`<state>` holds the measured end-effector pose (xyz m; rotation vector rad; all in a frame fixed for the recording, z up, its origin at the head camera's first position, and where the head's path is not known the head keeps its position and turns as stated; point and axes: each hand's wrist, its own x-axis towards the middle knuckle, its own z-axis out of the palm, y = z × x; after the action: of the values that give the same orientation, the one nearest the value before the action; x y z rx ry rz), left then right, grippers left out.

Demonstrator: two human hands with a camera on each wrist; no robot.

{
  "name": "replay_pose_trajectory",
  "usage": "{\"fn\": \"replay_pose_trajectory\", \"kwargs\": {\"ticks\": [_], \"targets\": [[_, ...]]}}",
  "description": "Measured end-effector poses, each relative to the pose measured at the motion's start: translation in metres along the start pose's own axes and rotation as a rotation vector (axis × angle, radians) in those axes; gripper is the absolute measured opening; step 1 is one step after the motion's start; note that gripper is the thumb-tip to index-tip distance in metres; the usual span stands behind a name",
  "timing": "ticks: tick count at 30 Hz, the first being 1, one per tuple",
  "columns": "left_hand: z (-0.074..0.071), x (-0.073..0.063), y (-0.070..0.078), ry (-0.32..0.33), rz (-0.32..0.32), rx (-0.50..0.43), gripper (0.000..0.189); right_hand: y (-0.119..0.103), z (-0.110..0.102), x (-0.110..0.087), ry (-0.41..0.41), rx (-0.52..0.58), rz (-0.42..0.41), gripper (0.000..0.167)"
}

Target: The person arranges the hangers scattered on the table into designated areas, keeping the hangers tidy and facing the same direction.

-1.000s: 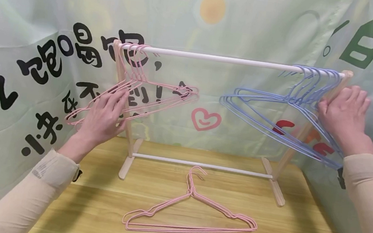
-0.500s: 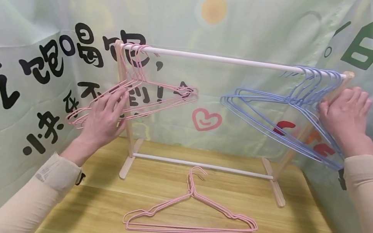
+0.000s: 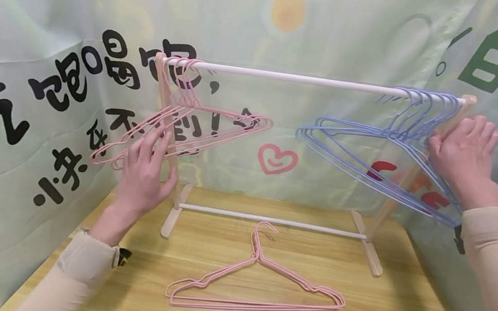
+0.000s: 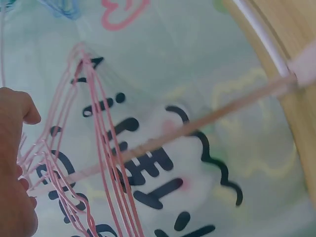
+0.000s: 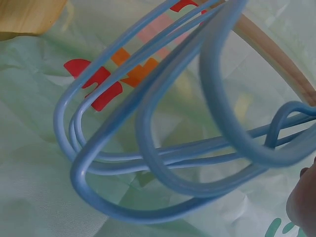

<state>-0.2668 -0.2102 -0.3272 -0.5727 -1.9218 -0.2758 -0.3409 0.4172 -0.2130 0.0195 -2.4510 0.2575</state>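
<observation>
Several pink wire hangers (image 3: 230, 114) hang at the left end of the rack's white rail (image 3: 314, 81). My left hand (image 3: 146, 171) is just in front of their lower left part, its fingers loosely extended and its thumb apart. Whether its fingertips touch the hangers cannot be told. At the right end hang several blue hangers (image 3: 355, 129), seen close in the right wrist view. Beside them, at the upper part of the wooden right post (image 3: 395, 194), is my right hand (image 3: 465, 156). Its fingers are partly hidden, so its hold cannot be told.
More pink hangers (image 3: 253, 309) lie stacked on the wooden table (image 3: 311, 256) in front of the rack. The rack's lower white bar (image 3: 278, 222) joins its wooden feet (image 3: 365, 250). A printed cloth (image 3: 247, 20) stands behind and at both sides.
My left hand has shifted slightly right and down, its thumb moving away from the pink hangers, which have swung a little. My right hand stays at the right post. The head view has shifted slightly.
</observation>
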Motion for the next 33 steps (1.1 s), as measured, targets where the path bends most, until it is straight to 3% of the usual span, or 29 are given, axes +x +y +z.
{"fn": "replay_pose_trajectory", "kwargs": {"ticks": [8, 14, 26, 33], "targets": [[0.004, -0.018, 0.035, 0.055, -0.115, -0.158, 0.065, 0.001, 0.000, 0.001, -0.011, -0.002, 0.008, 0.044], [0.014, -0.034, 0.060, 0.031, -0.084, -0.231, 0.064, 0.000, -0.001, 0.002, -0.002, 0.007, 0.009, 0.043], [0.033, -0.067, 0.100, -0.213, -0.038, -0.356, 0.068, -0.001, -0.002, 0.000, -0.002, -0.005, 0.012, 0.044], [0.039, -0.084, 0.117, -0.403, -0.024, -0.348, 0.069, -0.001, -0.001, 0.000, -0.009, -0.002, 0.015, 0.043]]}}
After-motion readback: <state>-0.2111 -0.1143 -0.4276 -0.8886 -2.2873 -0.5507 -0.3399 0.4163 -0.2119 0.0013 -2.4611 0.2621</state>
